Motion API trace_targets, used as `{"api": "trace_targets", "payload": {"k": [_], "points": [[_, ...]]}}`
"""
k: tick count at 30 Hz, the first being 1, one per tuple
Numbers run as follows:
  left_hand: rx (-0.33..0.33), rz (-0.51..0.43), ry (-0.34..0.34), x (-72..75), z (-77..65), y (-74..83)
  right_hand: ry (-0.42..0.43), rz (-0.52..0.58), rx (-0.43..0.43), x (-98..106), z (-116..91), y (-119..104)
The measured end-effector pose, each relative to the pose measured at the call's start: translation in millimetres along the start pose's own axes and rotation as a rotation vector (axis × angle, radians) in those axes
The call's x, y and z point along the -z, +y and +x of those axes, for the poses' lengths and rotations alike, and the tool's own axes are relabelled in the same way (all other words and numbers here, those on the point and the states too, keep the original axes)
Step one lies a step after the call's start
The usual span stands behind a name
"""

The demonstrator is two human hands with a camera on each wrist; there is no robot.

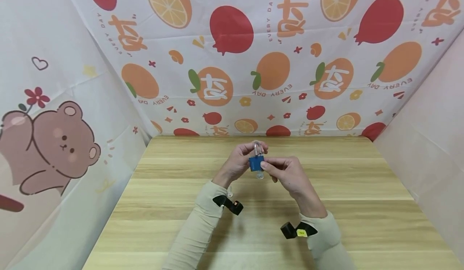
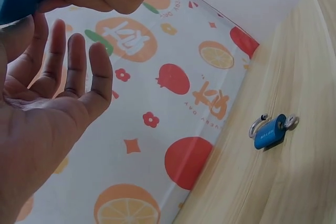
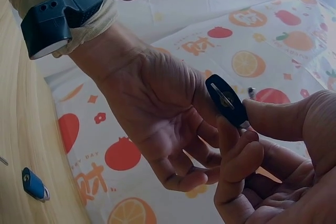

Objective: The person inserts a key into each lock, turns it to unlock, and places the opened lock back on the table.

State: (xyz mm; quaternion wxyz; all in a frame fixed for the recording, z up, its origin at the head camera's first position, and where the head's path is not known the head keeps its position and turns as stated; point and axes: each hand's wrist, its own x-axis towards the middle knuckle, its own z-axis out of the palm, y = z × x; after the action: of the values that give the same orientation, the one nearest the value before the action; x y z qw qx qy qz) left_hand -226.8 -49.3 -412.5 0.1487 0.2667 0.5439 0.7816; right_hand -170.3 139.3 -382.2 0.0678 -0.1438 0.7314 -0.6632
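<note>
A blue padlock (image 1: pixel 255 163) is held up over the table between both hands, its metal shackle (image 1: pixel 257 148) upward. A key (image 1: pixel 259 175) hangs below its body; in the right wrist view the key (image 3: pixel 222 96) stands in the underside. My left hand (image 1: pixel 238 160) holds the padlock's left side at the thumb, its other fingers loosely bent behind. My right hand (image 1: pixel 290 175) pinches the right edge between thumb and forefinger. A second blue padlock (image 2: pixel 270 132) lies on the table, shackle open and key (image 2: pixel 290 123) inserted; my left arm mostly hides it in the head view.
The wood-grain table (image 1: pixel 163 221) ends at a fruit-printed cloth (image 1: pixel 232 77) behind. Another cloth with a bear print (image 1: pixel 63 141) hangs at the left, and a pale one (image 1: pixel 431 141) at the right. Each wrist wears a black camera (image 1: pixel 232 206).
</note>
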Motion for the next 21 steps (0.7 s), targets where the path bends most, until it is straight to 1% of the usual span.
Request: {"api": "trace_targets", "payload": {"k": [7,15,18,21], "points": [[-0.015,0.068,0.005,4.1,-2.1,3.3,-0.005,-0.001,-0.009,-1.0,1.0,2.1],[0.024,0.088,0.035,9.2,-2.2,5.5,0.003,-0.015,-0.039,-2.9,3.1,2.5],[0.028,0.119,0.046,10.0,-1.8,6.0,0.011,-0.024,-0.048,-3.6,3.8,2.9],[0.030,0.172,0.078,9.6,-1.7,8.3,0.017,-0.042,-0.051,-3.6,4.9,4.1]]}}
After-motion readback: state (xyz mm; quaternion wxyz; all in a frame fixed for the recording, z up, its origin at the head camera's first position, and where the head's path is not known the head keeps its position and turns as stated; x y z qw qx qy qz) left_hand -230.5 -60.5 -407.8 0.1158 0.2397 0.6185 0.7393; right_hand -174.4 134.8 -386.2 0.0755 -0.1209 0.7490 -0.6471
